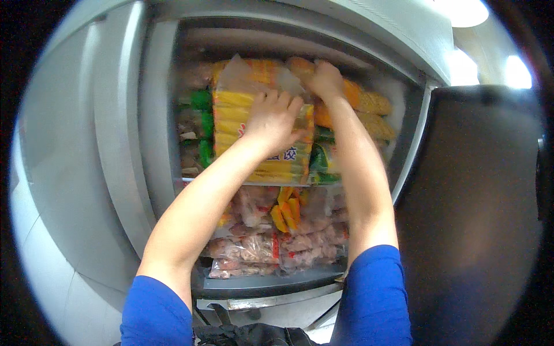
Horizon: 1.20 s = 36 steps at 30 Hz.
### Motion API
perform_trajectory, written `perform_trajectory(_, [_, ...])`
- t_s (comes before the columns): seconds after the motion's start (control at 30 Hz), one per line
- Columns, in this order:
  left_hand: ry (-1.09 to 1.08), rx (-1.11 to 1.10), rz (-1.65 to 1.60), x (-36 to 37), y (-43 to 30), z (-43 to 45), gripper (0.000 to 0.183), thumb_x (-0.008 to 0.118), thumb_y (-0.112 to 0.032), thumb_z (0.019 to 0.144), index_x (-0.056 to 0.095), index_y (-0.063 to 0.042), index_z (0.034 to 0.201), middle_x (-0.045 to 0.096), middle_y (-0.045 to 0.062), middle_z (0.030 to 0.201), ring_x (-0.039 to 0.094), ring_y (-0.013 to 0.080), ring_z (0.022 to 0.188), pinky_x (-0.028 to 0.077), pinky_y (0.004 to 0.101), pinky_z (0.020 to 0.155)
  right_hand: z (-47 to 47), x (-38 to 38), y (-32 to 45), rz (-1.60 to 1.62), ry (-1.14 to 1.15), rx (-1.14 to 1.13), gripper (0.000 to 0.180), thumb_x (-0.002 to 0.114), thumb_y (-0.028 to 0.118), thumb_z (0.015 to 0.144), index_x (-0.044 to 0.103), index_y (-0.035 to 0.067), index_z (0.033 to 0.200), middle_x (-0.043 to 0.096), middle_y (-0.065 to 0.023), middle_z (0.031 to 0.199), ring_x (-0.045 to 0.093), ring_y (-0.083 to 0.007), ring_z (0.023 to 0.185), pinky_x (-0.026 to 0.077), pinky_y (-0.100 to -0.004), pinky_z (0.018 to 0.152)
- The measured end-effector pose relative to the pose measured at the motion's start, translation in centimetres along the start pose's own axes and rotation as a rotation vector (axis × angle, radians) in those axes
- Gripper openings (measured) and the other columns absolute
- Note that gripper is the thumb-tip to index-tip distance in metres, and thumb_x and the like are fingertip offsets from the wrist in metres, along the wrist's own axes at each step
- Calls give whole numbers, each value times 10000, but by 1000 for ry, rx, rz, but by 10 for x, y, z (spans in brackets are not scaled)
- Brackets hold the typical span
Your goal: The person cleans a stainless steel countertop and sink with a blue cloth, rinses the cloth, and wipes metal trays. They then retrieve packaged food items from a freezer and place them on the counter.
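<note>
Inside an upright freezer compartment lies a large flat yellow plastic food package [233, 142] bearing printed characters. My left hand [275, 123] lies across its face, palm down with the fingers a little apart. Farther back, my right hand [326, 80] touches an orange-brown bag [301, 65] behind the yellow package's right corner; its fingertips are hidden and the area is blurred. A loose clear flap of plastic [236, 73] stands up at the package's far left.
Bags of frozen meat [246, 248] are stacked at the near edge, with orange-yellow pieces [286, 212] among them. Green packaging [207, 129] lies at left; bags of yellow food [374, 104] lie at right. A dark open door [471, 194] stands right, and the steel frame [160, 116] bounds the left.
</note>
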State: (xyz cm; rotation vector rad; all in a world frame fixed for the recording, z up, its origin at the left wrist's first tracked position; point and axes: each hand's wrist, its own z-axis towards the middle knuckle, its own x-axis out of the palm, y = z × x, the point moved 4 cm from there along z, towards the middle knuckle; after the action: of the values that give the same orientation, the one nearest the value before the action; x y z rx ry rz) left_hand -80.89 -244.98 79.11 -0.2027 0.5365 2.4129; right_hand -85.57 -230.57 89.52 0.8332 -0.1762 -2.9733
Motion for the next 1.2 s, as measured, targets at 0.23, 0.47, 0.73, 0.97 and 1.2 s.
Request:
perform_trajectory(0.23, [-91,36,-62,0,1,-5,537,684,-454,717,563,-55,1055,570,129,977,517,306,973,385,420,850,-35,-22,-25,348,-369,-29,360,691,296,691,633,11,903,654,-178,799,637,-318,786,486,-382,710])
perform_trajectory(0.47, [-77,29,-99,-5,1,-9,552,695,-430,706,556,-49,1081,564,134,1005,511,308,994,374,419,868,2,1,-60,515,-636,126,243,674,235,704,655,7,789,657,-175,749,637,-320,719,487,-392,677])
perform_trajectory(0.73, [-56,29,-112,9,8,-16,609,653,-451,750,516,-40,1178,550,157,1079,479,338,1072,350,450,941,11,-50,-114,282,-277,122,214,532,195,834,651,24,883,646,-143,898,603,-251,754,466,-340,660])
perform_trajectory(0.97, [-257,-207,-505,-22,5,-10,640,623,-352,751,433,-18,1263,502,195,1165,456,359,1119,313,465,1005,-114,-97,-96,1197,-503,277,240,463,195,879,575,-5,813,567,-84,764,536,-167,687,452,-295,656])
perform_trajectory(1.2, [63,-688,-1946,-45,-63,-76,1104,648,-653,697,102,-48,1441,349,174,1355,360,266,1264,369,376,1004,-222,-94,22,993,-439,-229,145,505,-31,705,532,33,833,524,-13,806,494,-86,731,436,-224,690])
